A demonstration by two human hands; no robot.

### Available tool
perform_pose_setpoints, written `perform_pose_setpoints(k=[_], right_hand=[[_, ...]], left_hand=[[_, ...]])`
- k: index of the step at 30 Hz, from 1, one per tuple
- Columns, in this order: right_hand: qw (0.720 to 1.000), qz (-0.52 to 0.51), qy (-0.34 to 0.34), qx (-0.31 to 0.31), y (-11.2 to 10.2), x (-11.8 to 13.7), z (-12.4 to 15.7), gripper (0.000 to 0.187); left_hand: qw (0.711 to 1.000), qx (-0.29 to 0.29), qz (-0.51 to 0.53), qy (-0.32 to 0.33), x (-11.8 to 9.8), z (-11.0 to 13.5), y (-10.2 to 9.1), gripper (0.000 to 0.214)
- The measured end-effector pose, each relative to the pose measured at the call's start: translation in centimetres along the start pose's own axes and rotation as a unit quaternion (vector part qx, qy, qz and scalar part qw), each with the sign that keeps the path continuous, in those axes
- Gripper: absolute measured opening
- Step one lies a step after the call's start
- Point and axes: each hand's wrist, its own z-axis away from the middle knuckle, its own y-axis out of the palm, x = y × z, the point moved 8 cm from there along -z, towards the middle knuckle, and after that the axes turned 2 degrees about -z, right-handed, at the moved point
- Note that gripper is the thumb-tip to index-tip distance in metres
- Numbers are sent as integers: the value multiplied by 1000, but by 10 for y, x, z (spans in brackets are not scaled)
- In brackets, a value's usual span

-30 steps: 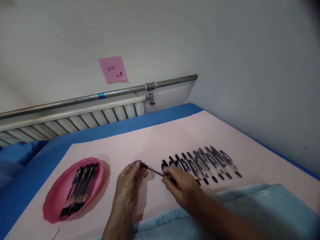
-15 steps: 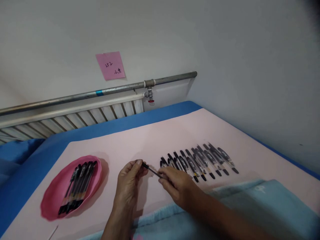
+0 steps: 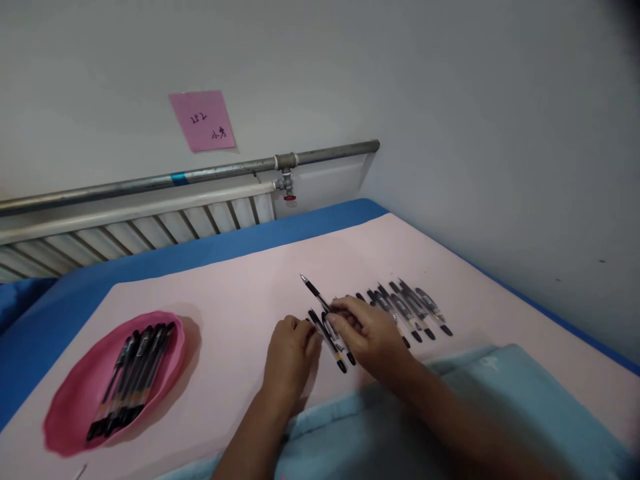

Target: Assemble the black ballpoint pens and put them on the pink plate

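In my right hand (image 3: pixel 370 333) is a black pen (image 3: pixel 314 289), held closed between thumb and fingers. Its bare pointed tip aims up and to the left. My left hand (image 3: pixel 289 353) is curled at the left end of a row of pens (image 3: pixel 420 312), beside a pen (image 3: pixel 330 343) lying on the pink sheet. Its fingertips are pressed together, and what they pinch, if anything, is hidden. My right hand covers the middle of the row. Loose caps appear to lie among these pens.
A pink scalloped bowl (image 3: pixel 63 413) with several black pens (image 3: pixel 135 373) stands to the left on the pink sheet (image 3: pixel 235 287). Light-blue cloth (image 3: pixel 520 387) lies along the near edge. Behind the blue surface (image 3: pixel 280 233) are a radiator (image 3: pixel 145 233) and a pipe (image 3: pixel 220 171).
Both hands held one pen between them earlier. Now my left hand has come off it and moved right to the row, while the pen in my right hand points further upward. The view has shifted slightly.
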Motion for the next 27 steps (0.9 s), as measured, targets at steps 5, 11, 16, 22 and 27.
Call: perform_pose_setpoints(k=[5, 11, 16, 22, 27], right_hand=[[1000, 5, -1, 22, 2, 2, -1, 12], [996, 19, -31, 76, 18, 6, 6, 13], [982, -13, -97, 160, 44, 19, 23, 14], [980, -8, -98, 173, 49, 17, 24, 15], [979, 12, -98, 180, 50, 15, 24, 14]], left_hand=[[995, -34, 11, -96, 20, 7, -9, 5], [866, -61, 390, -307, 69, 23, -27, 14], [688, -123, 645, -311, 76, 24, -47, 14], [660, -150, 680, -281, 80, 23, -50, 12], [686, -127, 655, -290, 72, 24, -45, 19]])
